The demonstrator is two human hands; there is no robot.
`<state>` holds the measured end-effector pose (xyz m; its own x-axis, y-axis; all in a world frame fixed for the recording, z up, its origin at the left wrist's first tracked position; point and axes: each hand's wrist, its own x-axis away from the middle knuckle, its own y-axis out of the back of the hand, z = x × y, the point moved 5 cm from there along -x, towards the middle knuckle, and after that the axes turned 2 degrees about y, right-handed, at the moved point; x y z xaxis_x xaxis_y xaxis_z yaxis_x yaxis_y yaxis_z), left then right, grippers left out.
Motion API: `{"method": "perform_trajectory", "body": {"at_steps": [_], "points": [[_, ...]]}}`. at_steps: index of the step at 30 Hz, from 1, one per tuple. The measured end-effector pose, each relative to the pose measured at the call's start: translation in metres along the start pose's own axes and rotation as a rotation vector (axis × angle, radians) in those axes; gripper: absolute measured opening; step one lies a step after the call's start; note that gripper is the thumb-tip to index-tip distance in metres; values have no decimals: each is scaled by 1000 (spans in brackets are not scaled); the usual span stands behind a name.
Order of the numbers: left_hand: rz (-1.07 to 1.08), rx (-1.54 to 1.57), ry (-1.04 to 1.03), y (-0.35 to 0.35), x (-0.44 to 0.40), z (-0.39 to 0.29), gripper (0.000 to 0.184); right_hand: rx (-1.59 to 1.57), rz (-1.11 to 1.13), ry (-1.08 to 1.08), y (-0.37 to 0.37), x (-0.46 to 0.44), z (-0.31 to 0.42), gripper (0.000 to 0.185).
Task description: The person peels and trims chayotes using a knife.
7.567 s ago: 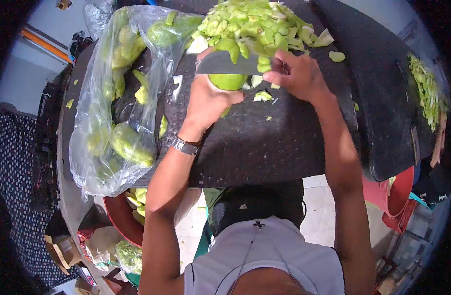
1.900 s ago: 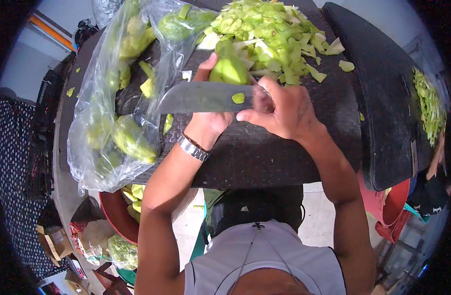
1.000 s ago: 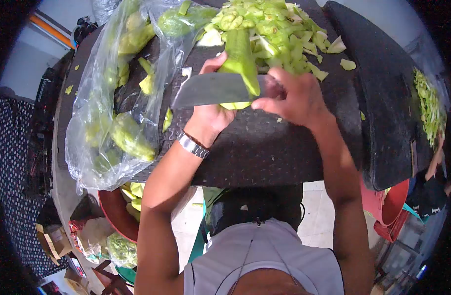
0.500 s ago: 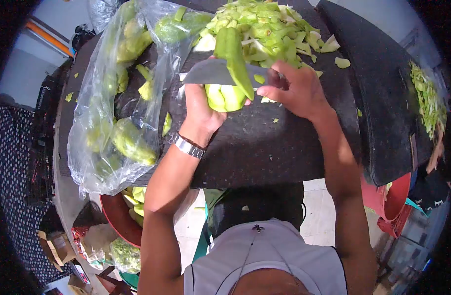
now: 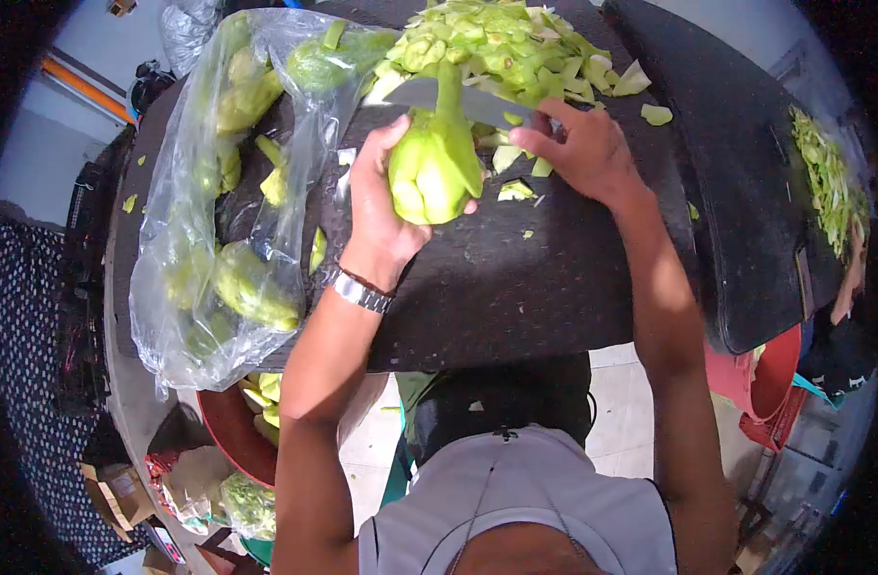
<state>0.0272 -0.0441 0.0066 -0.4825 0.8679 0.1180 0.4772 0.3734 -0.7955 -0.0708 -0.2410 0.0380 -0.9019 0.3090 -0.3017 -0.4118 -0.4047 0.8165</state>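
My left hand (image 5: pixel 374 206) is wrapped round a pale green chayote (image 5: pixel 424 177), which is partly peeled and held up over the dark table (image 5: pixel 515 297). In my right hand (image 5: pixel 587 149) is a knife (image 5: pixel 496 105), its broad blade pointing left across the chayote's far end. A strip of peel (image 5: pixel 448 91) stands up in front of the blade, and a small green scrap sticks to the metal. Just beyond lies a heap of green peelings (image 5: pixel 525 48). Part of the knife's handle is hidden by my fingers.
A clear plastic bag (image 5: pixel 161 326) with several chayotes (image 5: pixel 252 283) spreads over the table's left side. At the right is a black board or chair back (image 5: pixel 736 220). Red tubs (image 5: pixel 230 436) stand below the table, one at each side. Peel scraps (image 5: pixel 517 191) lie nearby.
The knife has moved away from me toward the chayote's far end. More of the chayote's near face shows, and the peel strip now stands farther back.
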Motion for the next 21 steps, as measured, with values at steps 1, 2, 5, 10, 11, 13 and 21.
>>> {"method": "perform_trajectory", "body": {"at_steps": [1, 2, 5, 10, 11, 13, 21], "points": [[-21, -15, -3, 0, -2, 1, 61, -42, -5, 2, -1, 1, 3, 58], [-47, -30, -2, -1, -1, 2, 61, -36, 9, -11, -3, -1, -1, 62], [-29, -28, 37, 1, 0, 5, 58, -11, 47, -52, -5, -11, -12, 75], [36, 46, 80, 2, -5, 4, 59, 34, 70, -77, -5, -14, -12, 78], [59, 68, 87, 0, -3, 4, 59, 40, 56, -72, -4, -13, -15, 78], [90, 90, 75, -6, 4, 4, 59, 66, 43, -138, 9, -15, -41, 78], [-131, 89, -68, 18, -5, -6, 53, -191, -28, -284, 9, -12, -15, 62]]}}
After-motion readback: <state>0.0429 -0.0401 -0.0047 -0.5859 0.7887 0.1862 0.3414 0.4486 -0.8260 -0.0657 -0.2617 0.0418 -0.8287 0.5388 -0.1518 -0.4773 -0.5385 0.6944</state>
